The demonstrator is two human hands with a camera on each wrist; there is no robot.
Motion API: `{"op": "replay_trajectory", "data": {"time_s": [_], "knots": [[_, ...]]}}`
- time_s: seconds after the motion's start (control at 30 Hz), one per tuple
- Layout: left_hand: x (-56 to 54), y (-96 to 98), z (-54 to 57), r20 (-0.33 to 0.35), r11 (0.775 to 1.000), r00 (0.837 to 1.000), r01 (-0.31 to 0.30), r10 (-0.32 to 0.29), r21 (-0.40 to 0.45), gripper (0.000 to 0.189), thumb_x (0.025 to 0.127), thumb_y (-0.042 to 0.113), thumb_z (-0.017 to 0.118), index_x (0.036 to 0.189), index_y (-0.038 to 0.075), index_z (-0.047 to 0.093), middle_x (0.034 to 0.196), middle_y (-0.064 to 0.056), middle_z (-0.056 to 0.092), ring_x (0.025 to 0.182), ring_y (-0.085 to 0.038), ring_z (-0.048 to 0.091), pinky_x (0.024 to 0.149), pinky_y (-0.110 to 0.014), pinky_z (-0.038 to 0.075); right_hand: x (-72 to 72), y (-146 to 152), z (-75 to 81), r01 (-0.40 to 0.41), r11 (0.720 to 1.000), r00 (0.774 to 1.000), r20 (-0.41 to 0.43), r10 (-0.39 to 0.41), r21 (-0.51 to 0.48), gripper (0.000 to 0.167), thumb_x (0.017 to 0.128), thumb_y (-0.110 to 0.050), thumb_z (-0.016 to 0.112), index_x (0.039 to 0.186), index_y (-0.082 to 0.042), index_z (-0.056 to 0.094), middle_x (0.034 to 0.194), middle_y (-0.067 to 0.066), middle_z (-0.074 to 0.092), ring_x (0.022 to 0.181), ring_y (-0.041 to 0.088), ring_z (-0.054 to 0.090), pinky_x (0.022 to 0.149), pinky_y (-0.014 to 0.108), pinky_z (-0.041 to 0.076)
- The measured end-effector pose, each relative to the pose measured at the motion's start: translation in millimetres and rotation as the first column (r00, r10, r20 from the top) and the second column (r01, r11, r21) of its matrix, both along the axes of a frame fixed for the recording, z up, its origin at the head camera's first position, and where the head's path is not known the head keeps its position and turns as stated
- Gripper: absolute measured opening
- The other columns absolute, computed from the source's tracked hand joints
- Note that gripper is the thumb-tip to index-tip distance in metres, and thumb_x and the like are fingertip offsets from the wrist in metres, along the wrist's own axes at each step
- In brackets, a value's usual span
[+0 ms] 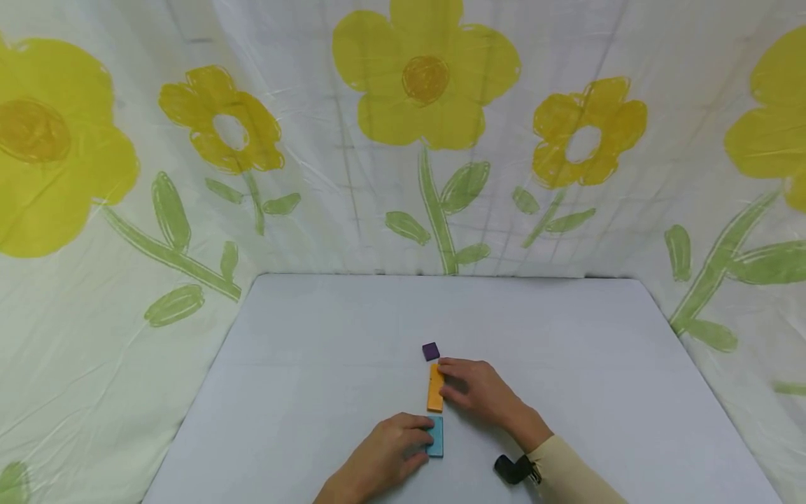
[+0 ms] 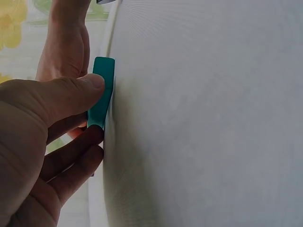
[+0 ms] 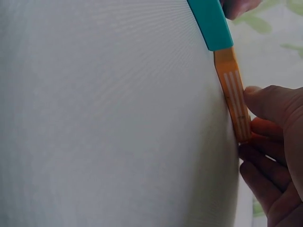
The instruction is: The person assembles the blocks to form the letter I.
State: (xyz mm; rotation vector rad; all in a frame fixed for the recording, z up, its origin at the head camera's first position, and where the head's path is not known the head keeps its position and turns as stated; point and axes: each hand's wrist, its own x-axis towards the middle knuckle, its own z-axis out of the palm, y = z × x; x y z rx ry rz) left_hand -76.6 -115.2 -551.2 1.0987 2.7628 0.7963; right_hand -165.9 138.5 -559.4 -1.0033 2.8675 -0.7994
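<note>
A flat teal rectangular block (image 1: 436, 437) lies on the white table, and my left hand (image 1: 393, 451) grips it from the left. In the left wrist view, the thumb presses the teal block (image 2: 102, 106) with the fingertips close at its lower end. Just beyond it, a narrow orange block (image 1: 434, 392) lies lengthwise in line. My right hand (image 1: 481, 392) holds this one from the right, index finger at its far end and thumb at its side. Pale stripes mark the edge of the orange block (image 3: 234, 99) in the right wrist view, where its near end meets the teal block (image 3: 213, 23).
A small dark purple square block (image 1: 431, 351) lies just past the orange one. The white table (image 1: 302, 350) ends at a flower-printed cloth (image 1: 315, 210) behind and at both sides. A black strapped device (image 1: 513, 469) is at my right wrist.
</note>
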Motion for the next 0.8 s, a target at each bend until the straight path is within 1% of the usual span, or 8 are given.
{"op": "replay_trajectory", "data": {"time_s": [0.07, 0.2, 0.3, 0.5, 0.73, 0.8], "knots": [[-0.2, 0.4, -1.1, -0.009, 1.000, 1.000, -0.003, 0.003, 0.003, 0.020, 0.095, 0.019, 0.088, 0.115, 0.017, 0.086, 0.135, 0.005, 0.077, 0.126, -0.011, 0.072, 0.105, -0.031, 0.062, 0.0, -0.1, 0.8, -0.003, 1.000, 1.000, -0.001, 0.003, 0.006, 0.044, 0.103, -0.029, 0.078, 0.142, -0.008, 0.074, 0.148, 0.007, 0.072, 0.133, 0.028, 0.072, 0.110, 0.051, 0.059], [0.2, 0.9, -3.4, -0.054, 1.000, 0.999, -0.002, 0.003, 0.016, 0.019, 0.093, 0.018, 0.089, 0.112, 0.015, 0.087, 0.132, 0.003, 0.078, 0.124, -0.012, 0.073, 0.103, -0.031, 0.062, -0.4, 0.0, 1.8, -0.011, 1.000, 1.000, 0.008, 0.011, 0.012, 0.045, 0.104, -0.029, 0.077, 0.143, -0.008, 0.073, 0.148, 0.007, 0.072, 0.133, 0.028, 0.071, 0.110, 0.051, 0.059], [-0.3, 1.5, -3.6, -0.075, 1.000, 0.997, -0.001, 0.002, 0.016, 0.019, 0.093, 0.018, 0.090, 0.111, 0.014, 0.087, 0.131, 0.002, 0.079, 0.122, -0.013, 0.074, 0.102, -0.031, 0.063, -1.2, 0.2, 2.1, -0.017, 1.000, 1.000, 0.014, 0.017, 0.013, 0.046, 0.104, -0.029, 0.077, 0.144, -0.008, 0.072, 0.148, 0.007, 0.072, 0.134, 0.028, 0.071, 0.111, 0.051, 0.058], [-2.7, 3.8, -2.3, -0.064, 1.000, 0.998, -0.003, 0.002, -0.005, 0.019, 0.093, 0.019, 0.089, 0.112, 0.015, 0.087, 0.131, 0.003, 0.079, 0.122, -0.011, 0.073, 0.102, -0.030, 0.062, -2.9, 0.5, 1.3, -0.036, 0.999, 0.999, 0.000, 0.036, 0.001, 0.045, 0.104, -0.028, 0.077, 0.144, -0.008, 0.072, 0.147, 0.007, 0.073, 0.134, 0.028, 0.071, 0.111, 0.051, 0.058], [-2.8, 5.1, -3.4, -0.080, 1.000, 0.997, -0.006, 0.007, 0.012, 0.019, 0.093, 0.017, 0.089, 0.111, 0.015, 0.086, 0.131, 0.002, 0.079, 0.122, -0.012, 0.074, 0.103, -0.030, 0.063, -3.0, 0.8, 0.1, -0.049, 0.999, 0.999, -0.007, 0.049, -0.002, 0.044, 0.103, -0.027, 0.078, 0.142, -0.007, 0.073, 0.146, 0.007, 0.073, 0.133, 0.028, 0.071, 0.111, 0.050, 0.059], [-3.4, 5.7, -3.1, -0.075, 1.000, 0.997, -0.008, 0.009, 0.014, 0.018, 0.093, 0.016, 0.089, 0.111, 0.015, 0.086, 0.131, 0.002, 0.079, 0.122, -0.013, 0.074, 0.103, -0.031, 0.062, -3.0, 0.7, 0.2, -0.054, 0.999, 0.999, -0.009, 0.054, -0.005, 0.044, 0.103, -0.026, 0.078, 0.142, -0.007, 0.073, 0.145, 0.007, 0.073, 0.133, 0.028, 0.071, 0.111, 0.050, 0.059]]}}
